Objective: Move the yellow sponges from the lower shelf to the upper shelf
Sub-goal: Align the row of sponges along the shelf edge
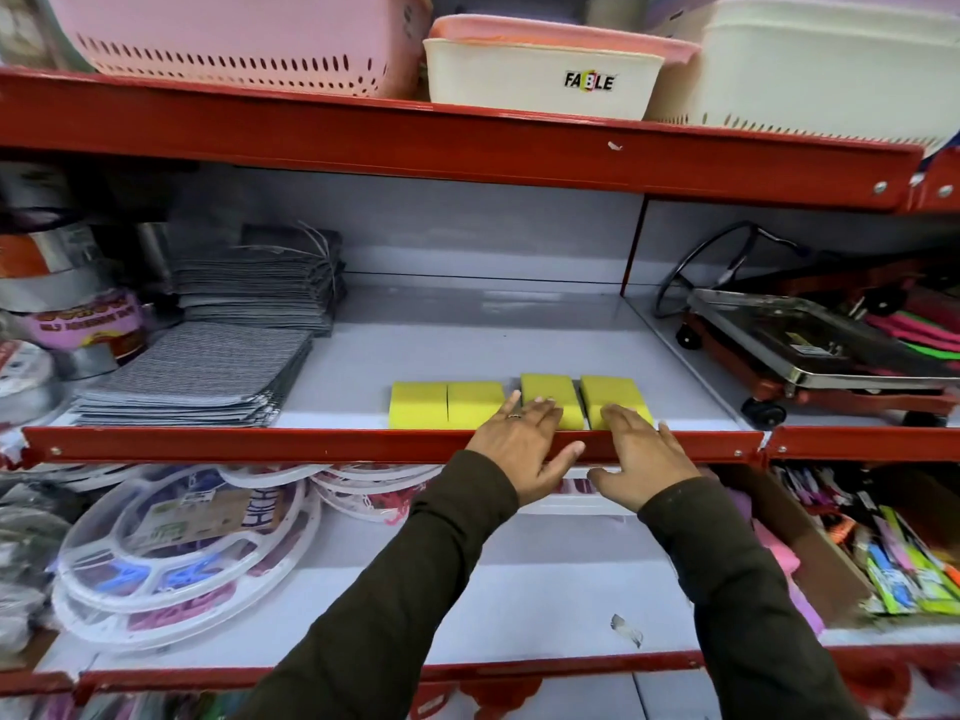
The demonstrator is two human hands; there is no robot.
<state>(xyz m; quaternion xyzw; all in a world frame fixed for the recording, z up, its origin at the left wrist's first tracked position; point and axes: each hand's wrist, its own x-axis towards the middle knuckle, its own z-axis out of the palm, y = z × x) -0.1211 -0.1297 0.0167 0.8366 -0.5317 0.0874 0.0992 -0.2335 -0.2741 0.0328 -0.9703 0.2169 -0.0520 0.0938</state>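
Left hand lies flat, fingers spread, grasping nothing, fingertips on a yellow sponge. Right hand, equally released, rests on the sponge at its 12 o'clock. Two more sponges sit at 9 o'clock along the red-edged shelf; grey cloths lie further at 9 o'clock

"FABLE" printed in black on front of cream basket, top shelf. Lettering on pink tape roll at left blurred, not readable.
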